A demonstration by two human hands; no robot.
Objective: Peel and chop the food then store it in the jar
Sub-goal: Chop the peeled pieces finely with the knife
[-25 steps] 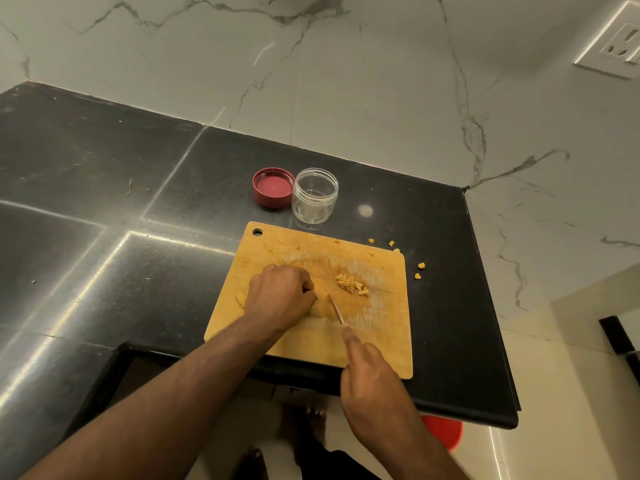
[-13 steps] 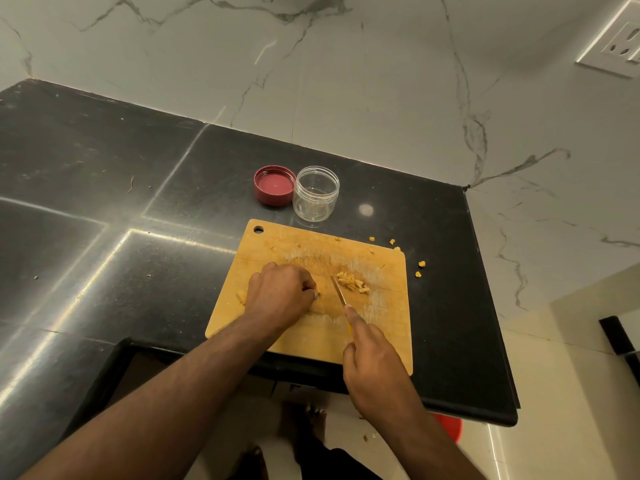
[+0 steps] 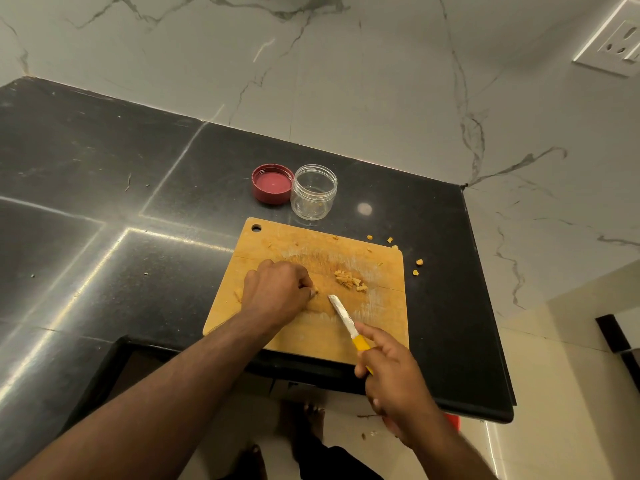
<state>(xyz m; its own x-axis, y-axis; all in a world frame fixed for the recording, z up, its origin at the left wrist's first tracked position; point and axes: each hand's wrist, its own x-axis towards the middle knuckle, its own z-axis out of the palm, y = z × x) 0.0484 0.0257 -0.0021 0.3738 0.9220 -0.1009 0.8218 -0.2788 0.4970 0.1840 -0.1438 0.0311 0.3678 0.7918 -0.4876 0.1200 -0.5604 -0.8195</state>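
Black stone counter (image 3: 104, 174) is carrying everything, its front edge right at the person. Wooden board (image 3: 381, 327) is lying near that edge, part of it overhanging the recess below. Left hand (image 3: 275, 292) is resting knuckles-up on the board, fingertips curling onto a small uncut piece that is mostly hidden. Right hand (image 3: 391, 372) is gripping the yellow handle of the knife (image 3: 341, 313), blade angling toward the left fingertips. Jar (image 3: 313, 190) is standing open behind the board with only a few bits inside, red lid (image 3: 272, 183) touching its side. Chopped pile (image 3: 349, 280) is sitting mid-board; scraps (image 3: 417, 266) are lying off it on the counter.

Risks, as I judge them: blade nicking the fingertips as the piece is getting tiny; more bits scattering.
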